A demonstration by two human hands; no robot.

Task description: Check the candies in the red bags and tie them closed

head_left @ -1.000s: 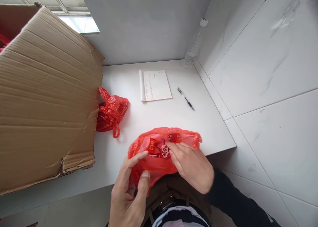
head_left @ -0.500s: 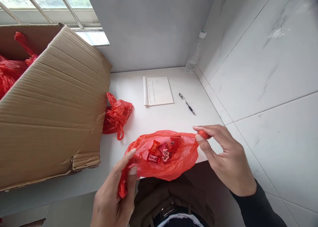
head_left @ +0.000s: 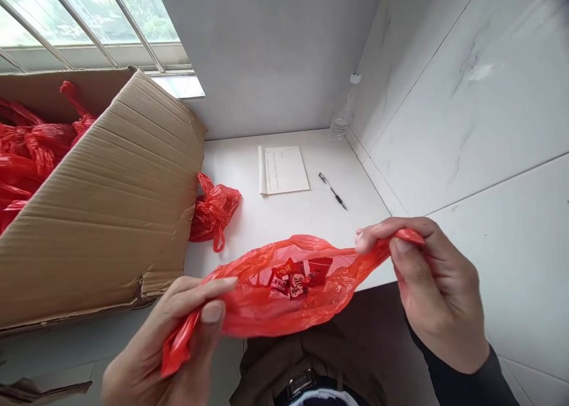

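Above the white counter's (head_left: 284,216) edge, my left hand (head_left: 178,329) and right hand (head_left: 427,281) pinch the handles of a red bag (head_left: 275,305) stretched between them; slackening either grip could spill its candies (head_left: 297,277).

Red sweet wrappers (head_left: 297,277) inside the red plastic bag (head_left: 284,299) carried white and gold characters, too small to read. Notepad (head_left: 284,169) on the table (head_left: 275,216) bore columns of fine print, illegible. No other text could be read.

Cardboard box (head_left: 102,198), notepad (head_left: 284,170), pen (head_left: 333,190), bottle (head_left: 342,117).
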